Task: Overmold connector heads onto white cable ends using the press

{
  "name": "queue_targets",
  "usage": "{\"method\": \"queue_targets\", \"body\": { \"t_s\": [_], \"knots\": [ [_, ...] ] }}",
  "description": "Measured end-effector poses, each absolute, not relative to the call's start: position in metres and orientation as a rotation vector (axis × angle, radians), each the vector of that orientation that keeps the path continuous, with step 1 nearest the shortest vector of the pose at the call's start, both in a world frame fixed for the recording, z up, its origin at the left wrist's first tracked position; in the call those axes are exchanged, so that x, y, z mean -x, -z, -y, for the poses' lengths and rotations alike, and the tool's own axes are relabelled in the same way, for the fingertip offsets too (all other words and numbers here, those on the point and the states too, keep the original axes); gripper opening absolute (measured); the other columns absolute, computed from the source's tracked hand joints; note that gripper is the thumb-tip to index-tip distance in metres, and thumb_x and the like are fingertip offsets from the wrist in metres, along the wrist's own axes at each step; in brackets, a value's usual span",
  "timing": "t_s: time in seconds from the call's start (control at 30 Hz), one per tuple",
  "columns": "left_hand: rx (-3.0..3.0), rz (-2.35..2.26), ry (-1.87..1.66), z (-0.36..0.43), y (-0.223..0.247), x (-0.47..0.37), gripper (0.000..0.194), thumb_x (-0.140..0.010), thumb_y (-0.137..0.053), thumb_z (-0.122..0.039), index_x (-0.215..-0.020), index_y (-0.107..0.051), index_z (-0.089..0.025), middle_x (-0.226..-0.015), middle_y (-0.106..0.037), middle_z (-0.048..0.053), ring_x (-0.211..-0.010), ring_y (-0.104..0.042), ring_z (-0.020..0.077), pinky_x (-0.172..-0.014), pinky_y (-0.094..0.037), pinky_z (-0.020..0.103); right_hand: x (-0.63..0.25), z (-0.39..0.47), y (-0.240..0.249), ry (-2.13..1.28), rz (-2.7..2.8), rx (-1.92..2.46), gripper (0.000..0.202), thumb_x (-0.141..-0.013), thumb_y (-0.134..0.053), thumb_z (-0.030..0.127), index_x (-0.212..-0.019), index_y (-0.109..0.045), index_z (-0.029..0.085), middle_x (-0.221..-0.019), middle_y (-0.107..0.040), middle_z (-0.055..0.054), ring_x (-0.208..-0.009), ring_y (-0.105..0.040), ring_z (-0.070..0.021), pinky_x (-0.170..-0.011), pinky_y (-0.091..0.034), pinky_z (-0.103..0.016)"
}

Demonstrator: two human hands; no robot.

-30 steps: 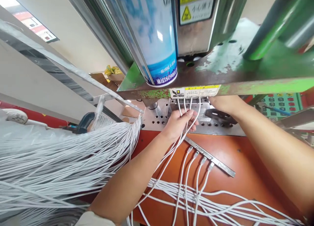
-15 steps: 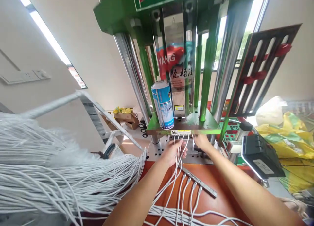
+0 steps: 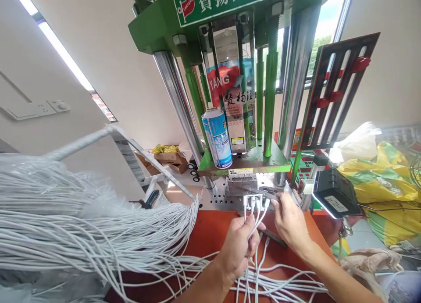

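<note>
Plainly, your left hand [image 3: 241, 244] was closed around white cables [image 3: 258, 218] running near to far, their plugs [image 3: 253, 203] just beyond it and left of your right hand [image 3: 292, 219], which pinched a metal bar [image 3: 267, 194] angled roughly left to right.

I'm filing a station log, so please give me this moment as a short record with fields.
Left hand: the left hand grips several white cables just below their connector ends
Right hand: the right hand pinches the end of a thin metal bar above the connectors
Work surface: orange tabletop, with more white cables across it
Machine: green press behind the hands
On the press: blue-and-white spray can, upright
Left side: large bundle of pale cables
</note>
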State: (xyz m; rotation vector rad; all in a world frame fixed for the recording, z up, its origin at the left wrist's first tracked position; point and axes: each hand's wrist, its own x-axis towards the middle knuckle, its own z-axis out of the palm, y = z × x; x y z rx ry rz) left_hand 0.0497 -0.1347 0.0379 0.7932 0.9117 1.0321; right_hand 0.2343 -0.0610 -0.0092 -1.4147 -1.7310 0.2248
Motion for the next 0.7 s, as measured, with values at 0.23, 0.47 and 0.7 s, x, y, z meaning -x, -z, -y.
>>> {"method": "queue_targets", "body": {
  "t_s": [0.23,0.47,0.7],
  "knots": [
    [-1.017,-0.979,-0.991,0.162,-0.056,-0.047,0.057,-0.09,-0.062,-0.067,-0.086,-0.068,-0.011,-0.043,-0.039,-0.007,-0.038,-0.024,0.0052,-0.042,-0.016,0.022,-0.259,0.084,0.028,-0.395,1.727,1.542,0.03,-0.103,-0.037,0.047,-0.087,-0.05,0.026,-0.084,-0.063,-0.005,-0.075,-0.062,-0.0254,-0.07,-0.046,-0.039],
    [-1.188,-0.968,-0.847,0.162,-0.063,-0.026,0.054,-0.094,-0.059,-0.065,-0.085,-0.066,-0.013,-0.043,-0.039,-0.006,-0.039,-0.027,0.0072,-0.044,-0.019,0.024,-0.274,0.101,0.035,-0.488,1.746,1.482,0.033,-0.09,-0.053,0.054,-0.081,-0.066,0.025,-0.101,-0.066,-0.013,-0.101,-0.056,-0.0367,-0.092,-0.043,-0.055],
    [-1.653,-1.004,-0.612,0.169,-0.087,-0.024,0.05,-0.103,-0.045,-0.058,-0.073,-0.053,-0.018,-0.058,-0.038,-0.004,-0.052,-0.03,0.0093,-0.052,-0.023,0.027,-0.251,0.113,-0.022,-1.447,1.612,1.007,0.059,-0.103,-0.034,0.066,-0.12,-0.07,0.021,-0.101,-0.074,-0.011,-0.088,-0.07,-0.0246,-0.079,-0.056,-0.04]
  ]
}}
